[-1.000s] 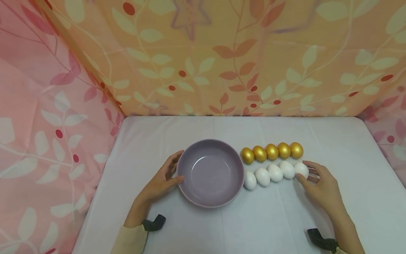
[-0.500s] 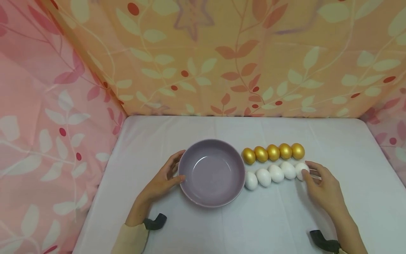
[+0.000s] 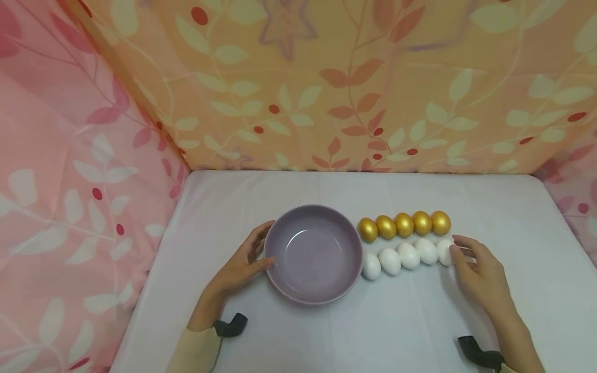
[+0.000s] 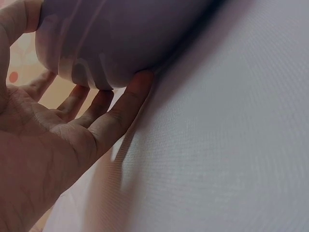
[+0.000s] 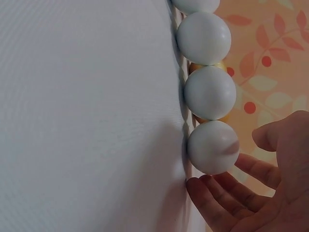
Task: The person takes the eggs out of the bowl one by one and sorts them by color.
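Note:
A shallow lilac bowl point(image 3: 313, 254) sits on the white cloth, with nothing in it. My left hand point(image 3: 244, 261) rests against its left wall with straight fingers point(image 4: 116, 108) touching the bowl point(image 4: 120, 38) near its base. Right of the bowl lie two rows: several gold eggs point(image 3: 404, 224) behind, several white eggs point(image 3: 401, 256) in front. My right hand point(image 3: 473, 272) is at the right end of the white row. Its relaxed fingers point(image 5: 217, 193) lie beside the end white egg point(image 5: 212, 147), thumb apart from it.
White cloth covers the table point(image 3: 396, 331). Leaf-patterned fabric walls stand close at the back point(image 3: 326, 93), left point(image 3: 70, 197) and right point(image 3: 578, 186). Bare cloth lies in front of the bowl and eggs and behind them.
My right hand has eased a little to the right along the end white egg. The left hand, bowl and eggs have stayed put.

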Tool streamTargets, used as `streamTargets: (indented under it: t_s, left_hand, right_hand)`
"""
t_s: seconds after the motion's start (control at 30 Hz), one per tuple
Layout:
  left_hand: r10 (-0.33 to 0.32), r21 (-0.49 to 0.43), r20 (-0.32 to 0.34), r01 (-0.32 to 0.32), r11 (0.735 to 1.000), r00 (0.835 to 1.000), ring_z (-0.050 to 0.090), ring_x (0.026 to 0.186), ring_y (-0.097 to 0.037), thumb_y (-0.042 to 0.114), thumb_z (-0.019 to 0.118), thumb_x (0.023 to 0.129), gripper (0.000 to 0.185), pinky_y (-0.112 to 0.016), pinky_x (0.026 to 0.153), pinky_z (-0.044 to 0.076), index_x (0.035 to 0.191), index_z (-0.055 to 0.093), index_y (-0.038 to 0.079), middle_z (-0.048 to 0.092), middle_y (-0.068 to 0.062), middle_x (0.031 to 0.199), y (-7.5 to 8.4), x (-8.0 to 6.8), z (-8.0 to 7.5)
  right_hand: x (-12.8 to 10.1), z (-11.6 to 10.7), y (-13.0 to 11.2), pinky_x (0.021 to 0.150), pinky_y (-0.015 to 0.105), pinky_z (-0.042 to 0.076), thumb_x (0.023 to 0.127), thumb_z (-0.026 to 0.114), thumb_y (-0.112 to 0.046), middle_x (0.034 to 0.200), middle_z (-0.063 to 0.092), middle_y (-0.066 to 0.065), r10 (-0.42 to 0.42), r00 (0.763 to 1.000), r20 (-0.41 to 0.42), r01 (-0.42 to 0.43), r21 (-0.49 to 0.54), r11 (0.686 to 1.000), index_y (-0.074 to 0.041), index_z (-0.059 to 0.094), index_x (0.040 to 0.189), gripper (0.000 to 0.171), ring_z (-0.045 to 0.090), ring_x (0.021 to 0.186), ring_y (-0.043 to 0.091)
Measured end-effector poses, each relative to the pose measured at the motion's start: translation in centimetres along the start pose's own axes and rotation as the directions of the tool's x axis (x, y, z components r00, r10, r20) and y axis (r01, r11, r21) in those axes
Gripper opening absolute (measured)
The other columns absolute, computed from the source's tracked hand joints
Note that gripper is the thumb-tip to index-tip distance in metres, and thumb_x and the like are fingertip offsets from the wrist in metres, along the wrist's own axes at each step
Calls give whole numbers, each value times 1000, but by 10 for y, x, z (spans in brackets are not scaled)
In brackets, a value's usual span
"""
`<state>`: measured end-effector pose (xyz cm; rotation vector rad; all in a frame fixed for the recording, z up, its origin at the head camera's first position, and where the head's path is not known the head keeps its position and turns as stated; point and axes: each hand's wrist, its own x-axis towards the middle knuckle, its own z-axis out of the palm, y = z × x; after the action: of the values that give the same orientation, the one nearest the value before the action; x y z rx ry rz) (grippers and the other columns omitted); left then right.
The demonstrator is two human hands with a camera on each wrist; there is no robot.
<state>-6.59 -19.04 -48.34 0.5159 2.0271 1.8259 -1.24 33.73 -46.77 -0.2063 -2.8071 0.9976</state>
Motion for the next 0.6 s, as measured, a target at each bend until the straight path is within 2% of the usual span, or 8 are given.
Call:
streamTargets:
  t_s: [0.03,0.07,0.17,0.23,0.27,0.37,0.47,0.6]
  left_hand:
    - [0,1,-1,0,1000,1000,28,161,-32,8,73,99,83,-44,131,23,166,28,28,36,-5,169,0,0,0]
    - [2,8,0,-2,1000,1000,29,160,-32,7,72,99,83,-36,130,25,166,28,28,36,-5,169,0,0,-1]
    - [11,7,12,-11,1000,1000,29,160,-34,5,71,99,83,-18,123,32,166,28,27,36,-6,169,1,-1,-3]
    - [16,5,17,-16,1000,1000,30,160,-37,5,71,99,82,-15,119,36,166,28,27,36,-7,168,2,-2,-4]
    - [15,6,17,-15,1000,1000,30,159,-38,6,71,99,82,-16,117,38,166,29,27,36,-7,169,3,-3,-4]
    - [18,29,3,-18,999,1000,32,159,-39,9,70,101,79,-17,115,40,166,29,28,36,-7,170,3,-5,-7]
    - [26,32,-14,-26,999,1000,40,155,-37,13,61,106,69,-21,112,46,167,29,21,38,-13,168,2,-6,-10]
    - [33,23,-38,-32,999,999,51,148,-26,18,45,113,58,-23,105,53,167,26,8,42,-24,163,3,-7,-16]
  right_hand:
    - [0,0,0,76,-6,37,109,56,-28,138,63,29,-2,1000,0,2,2,1000,1,61,141,43,35,100,-30]
    - [1,1,-1,76,-6,37,109,56,-28,138,63,29,-6,1000,-1,6,0,1000,1,60,141,43,45,104,-24]
    - [1,2,-2,75,-6,36,109,56,-27,136,62,30,-13,1000,-11,13,-9,1000,1,60,141,43,65,112,12]
    - [3,2,-4,76,-5,35,108,57,-25,135,63,30,-34,999,-30,33,-15,999,1,60,141,42,66,113,36]
    - [5,1,-5,77,-5,34,107,59,-23,133,64,29,-54,997,-48,54,-17,998,1,61,140,40,65,113,38]
    - [13,-1,-7,84,-6,34,103,63,-14,128,66,26,-141,983,-120,142,2,990,1,65,135,35,63,115,7]
    - [23,-4,-7,91,-7,33,98,67,-3,123,66,24,-233,954,-187,241,24,970,2,68,129,31,46,112,-21]
    - [33,-10,-5,94,-7,32,94,68,5,120,66,24,-308,925,-222,324,38,945,4,69,126,33,43,116,-26]
